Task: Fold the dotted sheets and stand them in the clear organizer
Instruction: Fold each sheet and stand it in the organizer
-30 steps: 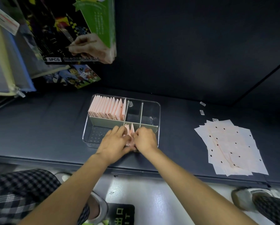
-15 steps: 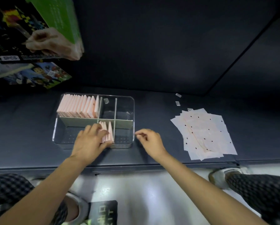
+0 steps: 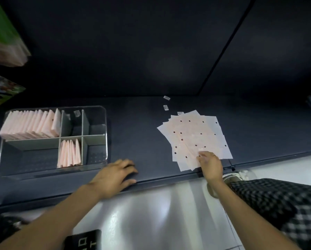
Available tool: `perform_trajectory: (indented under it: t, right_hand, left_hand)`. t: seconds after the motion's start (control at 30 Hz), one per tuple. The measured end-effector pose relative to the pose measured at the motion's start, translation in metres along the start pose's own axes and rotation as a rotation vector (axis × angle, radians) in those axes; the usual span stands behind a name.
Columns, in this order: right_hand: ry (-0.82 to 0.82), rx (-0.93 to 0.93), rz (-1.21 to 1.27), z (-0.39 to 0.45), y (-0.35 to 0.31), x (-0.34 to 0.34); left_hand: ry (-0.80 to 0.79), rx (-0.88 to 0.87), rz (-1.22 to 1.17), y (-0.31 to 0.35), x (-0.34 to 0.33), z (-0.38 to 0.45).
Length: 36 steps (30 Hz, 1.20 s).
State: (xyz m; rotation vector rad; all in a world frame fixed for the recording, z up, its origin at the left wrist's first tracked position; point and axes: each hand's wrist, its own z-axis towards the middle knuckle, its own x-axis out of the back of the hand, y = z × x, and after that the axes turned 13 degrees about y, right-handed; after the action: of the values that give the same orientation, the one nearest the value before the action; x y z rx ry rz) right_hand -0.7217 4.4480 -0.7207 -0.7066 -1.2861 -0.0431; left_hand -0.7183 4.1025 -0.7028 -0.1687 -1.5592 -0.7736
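The fingers (image 3: 202, 156) of the right hand (image 3: 210, 164) curl onto the near edge of the fanned dotted sheets (image 3: 194, 138); whether they pinch one cannot be told. The left hand (image 3: 115, 175) rests flat, fingers relaxed and spread, on the counter (image 3: 136, 134) at its front edge, holding nothing. Toward the left end stands the clear organizer (image 3: 97, 159), with folded sheets (image 3: 70, 153) upright in two compartments.
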Motion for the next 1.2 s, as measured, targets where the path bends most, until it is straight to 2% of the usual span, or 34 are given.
perform_trajectory:
  t: [0.1,0.17,0.33,0.53,0.67,0.77,0.83,0.97,1.1,1.2]
  right_hand:
    - [0.06,0.052,0.018,0.002,0.008,-0.002]
    - [0.07,0.055,0.045,0.004,0.011,-0.005]
    - [0.077,-0.161,0.285,0.009,0.011,-0.003]
    - [0.053,-0.214,0.514,0.008,-0.01,0.003]
    - [0.029,-0.16,0.468,0.001,-0.027,0.003]
    - [0.019,-0.036,0.395,-0.012,-0.039,0.002]
    - [-0.056,0.098,0.375,-0.024,-0.052,0.001]
    - [-0.38,0.22,0.427,-0.049,-0.085,0.002]
    - [-0.664,0.266,0.374,-0.065,-0.112,0.004]
    - [-0.772,0.253,0.367,-0.067,-0.125,0.007]
  left_hand:
    - [-0.092,0.021,0.051,-0.002,-0.014,-0.002]
    - [-0.094,0.032,0.042,-0.002,-0.018,-0.004]
    - [-0.092,0.069,0.047,0.003,-0.021,-0.007]
    - [-0.107,0.125,0.029,0.012,-0.016,-0.002]
    - [-0.13,0.176,0.005,0.022,-0.013,0.004]
    - [-0.105,0.177,0.007,0.032,-0.01,0.008]
    - [-0.046,0.149,-0.016,0.039,-0.008,0.012]
    - [0.058,0.136,-0.114,0.048,-0.006,0.017]
    - [-0.022,0.34,-0.314,0.045,-0.006,0.012]
    - [0.016,0.448,-0.433,0.036,-0.008,0.005]
